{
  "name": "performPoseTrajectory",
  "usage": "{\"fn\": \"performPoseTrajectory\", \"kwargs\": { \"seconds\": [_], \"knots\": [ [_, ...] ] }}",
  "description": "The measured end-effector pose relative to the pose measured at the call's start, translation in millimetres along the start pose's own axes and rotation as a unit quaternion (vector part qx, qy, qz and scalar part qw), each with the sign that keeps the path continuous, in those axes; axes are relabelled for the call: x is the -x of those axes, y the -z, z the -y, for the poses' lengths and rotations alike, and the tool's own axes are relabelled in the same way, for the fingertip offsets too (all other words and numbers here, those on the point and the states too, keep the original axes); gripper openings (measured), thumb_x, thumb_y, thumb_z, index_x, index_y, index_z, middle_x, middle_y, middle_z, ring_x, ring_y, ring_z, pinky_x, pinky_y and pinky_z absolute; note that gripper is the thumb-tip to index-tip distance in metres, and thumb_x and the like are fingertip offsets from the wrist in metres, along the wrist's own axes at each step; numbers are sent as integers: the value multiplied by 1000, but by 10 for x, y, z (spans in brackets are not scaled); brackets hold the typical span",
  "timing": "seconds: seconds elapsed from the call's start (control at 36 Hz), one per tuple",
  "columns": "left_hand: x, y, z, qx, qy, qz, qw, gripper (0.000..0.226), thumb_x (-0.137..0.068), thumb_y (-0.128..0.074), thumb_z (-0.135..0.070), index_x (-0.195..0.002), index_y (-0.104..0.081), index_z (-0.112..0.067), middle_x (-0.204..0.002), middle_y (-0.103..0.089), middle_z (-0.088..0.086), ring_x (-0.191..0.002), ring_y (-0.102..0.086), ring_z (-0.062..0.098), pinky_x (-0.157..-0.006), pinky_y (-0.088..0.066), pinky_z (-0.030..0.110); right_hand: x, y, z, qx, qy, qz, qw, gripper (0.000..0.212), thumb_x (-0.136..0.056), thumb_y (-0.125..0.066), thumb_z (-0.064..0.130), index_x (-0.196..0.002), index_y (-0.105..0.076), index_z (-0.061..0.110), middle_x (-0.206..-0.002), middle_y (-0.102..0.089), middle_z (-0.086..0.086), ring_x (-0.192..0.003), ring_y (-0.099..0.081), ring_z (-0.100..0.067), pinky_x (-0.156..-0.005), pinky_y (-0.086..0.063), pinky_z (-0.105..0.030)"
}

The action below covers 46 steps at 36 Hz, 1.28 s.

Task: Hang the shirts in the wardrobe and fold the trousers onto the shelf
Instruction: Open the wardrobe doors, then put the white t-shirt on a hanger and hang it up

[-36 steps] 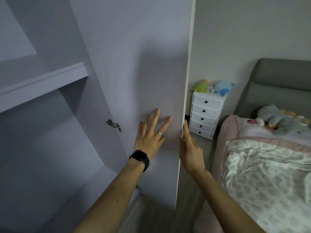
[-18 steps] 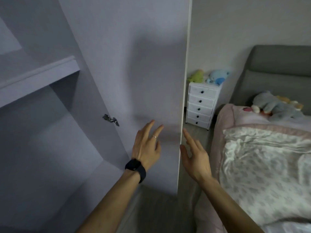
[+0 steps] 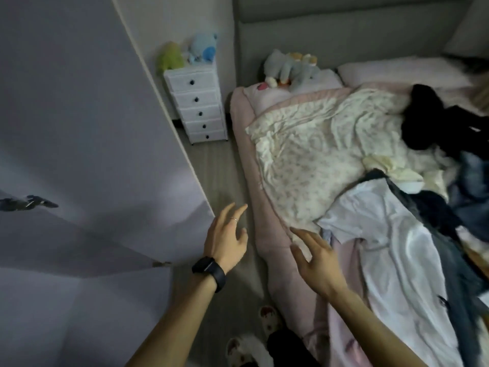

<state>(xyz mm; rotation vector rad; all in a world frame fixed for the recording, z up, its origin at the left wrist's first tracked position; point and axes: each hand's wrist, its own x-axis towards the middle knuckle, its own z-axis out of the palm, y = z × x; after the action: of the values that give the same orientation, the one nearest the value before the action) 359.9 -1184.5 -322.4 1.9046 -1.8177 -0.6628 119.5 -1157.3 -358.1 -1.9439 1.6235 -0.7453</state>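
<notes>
Wardrobe door [image 3: 92, 128] fills the left side, swung open, with a hinge [image 3: 29, 203] at the far-left edge. Past its outer edge a white chest of drawers [image 3: 197, 107] stands against the wall, with plush toys [image 3: 185, 55] on top. Left hand [image 3: 227, 239], with a dark watch [image 3: 210, 271] on the wrist and a ring on one finger, hangs over the floor just beyond the door's lower corner; its fingers are loosely spread, holding and touching nothing. Slippers [image 3: 267, 321] show near the bottom edge. Right hand [image 3: 317, 263] reaches over the pink edge of the bed [image 3: 267, 234], fingers spread and relaxed, empty; whether it touches the bedding I cannot tell. Just right of it a white shirt [image 3: 391, 255] lies spread on the bed. Further right, dark clothes [image 3: 434, 120] and what look like jeans [image 3: 473, 178] lie heaped on the patterned duvet [image 3: 304, 160]
</notes>
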Motion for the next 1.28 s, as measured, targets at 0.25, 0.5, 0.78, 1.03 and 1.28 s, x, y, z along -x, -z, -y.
{"fn": "performPoseTrajectory", "kwargs": {
  "seconds": [0.25,0.5,0.78,1.03,1.28],
  "knots": [
    [-290,-910,-859,13,-146,171,974,54,-96,-57,-18,-147,-45,-31,-156,-34,-7,-140,-38,18,-112,-37,32,892,639,-566,59,-213,-109,969,39,-98,-63,27,-136,-62,22,-133,-63,-2,-120,-59,-28,-98,-47,-35],
    [-439,-1930,-1764,-35,-230,283,930,53,-97,-53,-22,-148,-44,-33,-154,-34,-8,-140,-36,17,-112,-36,31,1315,1238,-1252,39,-368,-176,912,42,-99,-62,29,-140,-58,24,-139,-59,0,-129,-52,-24,-101,-39,-30],
    [-1356,-3029,-2496,-112,-219,338,909,56,-98,-53,-27,-152,-36,-31,-158,-26,-6,-144,-31,18,-111,-33,29,758,1867,-2683,33,-448,-125,885,53,-100,-55,41,-150,-43,26,-151,-47,-3,-134,-46,-30,-104,-40,-41],
    [-2200,-4253,-2491,-153,-161,354,909,65,-96,-57,-35,-154,-30,-28,-160,-21,1,-143,-32,25,-115,-34,38,195,1851,-3845,6,-493,-62,868,58,-100,-53,43,-150,-38,18,-144,-51,-12,-126,-51,-35,-95,-46,-42],
    [-2922,-4921,-2471,-108,-122,294,942,93,-89,-67,-32,-159,-5,-31,-168,-5,4,-152,-17,27,-121,-25,43,-7,1364,-4390,-6,-504,-44,863,47,-102,-50,45,-143,-45,24,-134,-52,-3,-122,-49,-28,-85,-46,-39]
  ]
}}
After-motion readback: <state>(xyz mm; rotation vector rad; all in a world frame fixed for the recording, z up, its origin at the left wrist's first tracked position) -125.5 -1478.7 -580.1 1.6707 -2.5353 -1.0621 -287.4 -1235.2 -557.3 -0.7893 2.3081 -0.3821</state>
